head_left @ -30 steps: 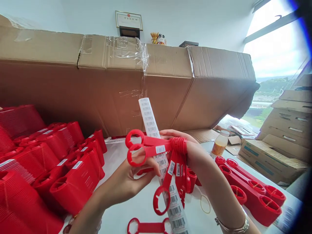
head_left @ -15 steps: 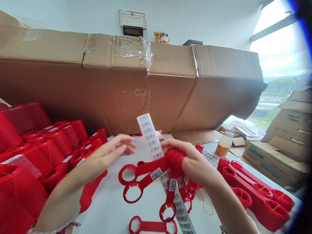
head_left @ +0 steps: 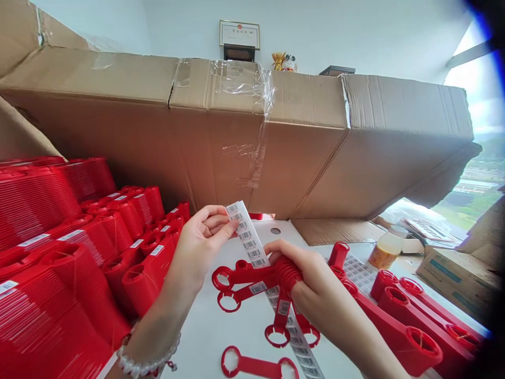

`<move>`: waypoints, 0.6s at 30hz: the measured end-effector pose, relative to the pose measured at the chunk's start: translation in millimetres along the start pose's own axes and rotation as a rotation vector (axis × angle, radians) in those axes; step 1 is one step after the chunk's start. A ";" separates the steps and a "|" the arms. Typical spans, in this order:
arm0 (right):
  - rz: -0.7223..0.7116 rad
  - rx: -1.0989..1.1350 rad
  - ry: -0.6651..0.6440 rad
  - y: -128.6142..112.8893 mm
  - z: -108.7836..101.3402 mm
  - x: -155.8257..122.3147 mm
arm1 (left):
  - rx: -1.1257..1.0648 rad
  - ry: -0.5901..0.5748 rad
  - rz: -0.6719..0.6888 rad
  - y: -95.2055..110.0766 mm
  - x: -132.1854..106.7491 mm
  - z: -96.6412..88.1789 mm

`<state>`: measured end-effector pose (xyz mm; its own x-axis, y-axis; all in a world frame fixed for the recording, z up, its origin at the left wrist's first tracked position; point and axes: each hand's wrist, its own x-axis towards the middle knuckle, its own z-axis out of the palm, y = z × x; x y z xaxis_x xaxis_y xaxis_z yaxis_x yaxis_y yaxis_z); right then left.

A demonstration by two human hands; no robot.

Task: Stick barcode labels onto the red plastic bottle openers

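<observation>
My left hand (head_left: 201, 245) pinches the upper end of a white strip of barcode labels (head_left: 248, 237) between thumb and fingers. The strip runs down past a bundle of red plastic ring-ended pieces (head_left: 286, 276), and its lower part lies on the white table (head_left: 205, 337). My right hand (head_left: 315, 287) is closed around the bundle's ribbed red grip, with several ring ends fanning out below it. A loose red piece with a ring at each end (head_left: 256, 362) lies on the table near the bottom edge of the view.
Stacks of red ribbed plastic pieces (head_left: 79, 237) fill the left side. Larger red double-ring pieces (head_left: 406, 331) lie to the right, beside a barcode sheet (head_left: 359, 273) and a bottle of orange liquid (head_left: 384, 251). Long cardboard cartons (head_left: 256, 137) stand behind the table.
My left hand has moved in from the left and closed on the top of the barcode strip, which it was not holding before. My right hand stays on the bundle. The view has swung slightly.
</observation>
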<state>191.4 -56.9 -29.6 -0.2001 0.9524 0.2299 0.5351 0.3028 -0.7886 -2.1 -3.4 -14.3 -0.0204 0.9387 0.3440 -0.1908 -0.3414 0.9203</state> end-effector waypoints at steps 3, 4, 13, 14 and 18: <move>-0.017 -0.046 0.021 1.2 1.2 1.3 | 0.017 -0.037 0.000 0.4 0.0 0.1; -0.026 -0.066 0.030 1.9 1.8 1.5 | 0.031 -0.043 0.004 0.2 -0.2 -0.1; -0.056 -0.188 0.066 3.8 5.8 3.1 | 0.278 0.036 0.082 2.1 -2.5 -2.2; -0.050 -0.200 0.069 4.2 6.0 4.1 | 0.284 0.031 0.075 2.6 -2.6 -2.6; -0.034 -0.192 0.081 8.5 4.3 9.3 | 0.203 -0.037 0.027 4.4 -2.1 -6.6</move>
<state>190.5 -45.7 -36.6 -0.1585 0.9388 0.3059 0.6775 0.3288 -0.6579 -9.4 -6.5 -12.1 0.0136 0.9279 0.3727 0.0114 -0.3728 0.9278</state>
